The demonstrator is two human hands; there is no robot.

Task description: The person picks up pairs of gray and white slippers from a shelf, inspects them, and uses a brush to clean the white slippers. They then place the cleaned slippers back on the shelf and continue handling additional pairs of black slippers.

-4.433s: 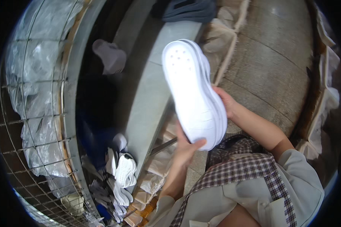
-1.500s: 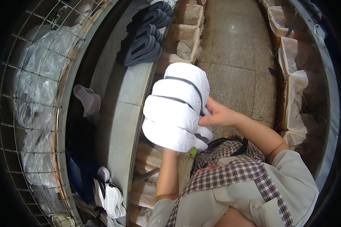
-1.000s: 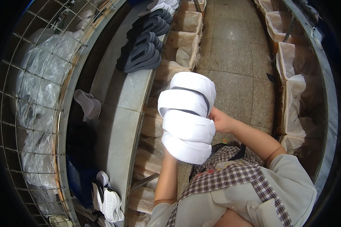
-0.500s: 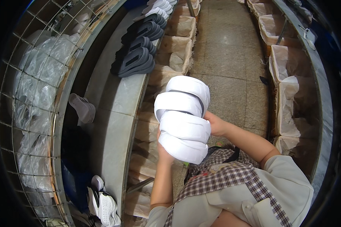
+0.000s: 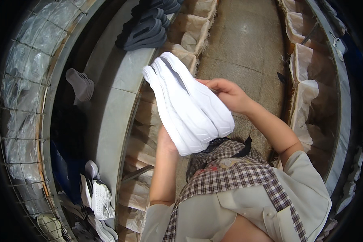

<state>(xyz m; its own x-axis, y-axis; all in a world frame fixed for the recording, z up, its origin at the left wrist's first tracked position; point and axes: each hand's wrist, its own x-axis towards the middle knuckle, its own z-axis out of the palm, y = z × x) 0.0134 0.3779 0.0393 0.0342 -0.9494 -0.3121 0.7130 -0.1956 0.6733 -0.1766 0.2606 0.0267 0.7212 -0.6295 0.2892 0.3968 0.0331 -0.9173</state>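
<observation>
Between my hands, in front of my apron, is a stack of white shoe soles [image 5: 189,107], nested side by side and tilted, their long edges facing up. My left hand [image 5: 167,140] grips the stack from its lower left side, the fingers mostly hidden behind it. On the upper right, my right hand [image 5: 228,94] is closed on the edge of the outermost sole, thumb and fingers pressed at its rim. A narrow dark gap shows between the soles near that side.
Along my left runs a metal shelf [image 5: 116,101] with dark grey soles [image 5: 148,34] at its far end. White soles [image 5: 102,201] stand lower left, near a wire mesh rack [image 5: 26,137] with plastic bags. Cloth-lined baskets [image 5: 304,101] line both sides of the aisle floor [image 5: 246,48].
The stack of soles has turned from end-on to lengthwise and tilted. My right hand has moved up along its right side. The view has shifted slightly.
</observation>
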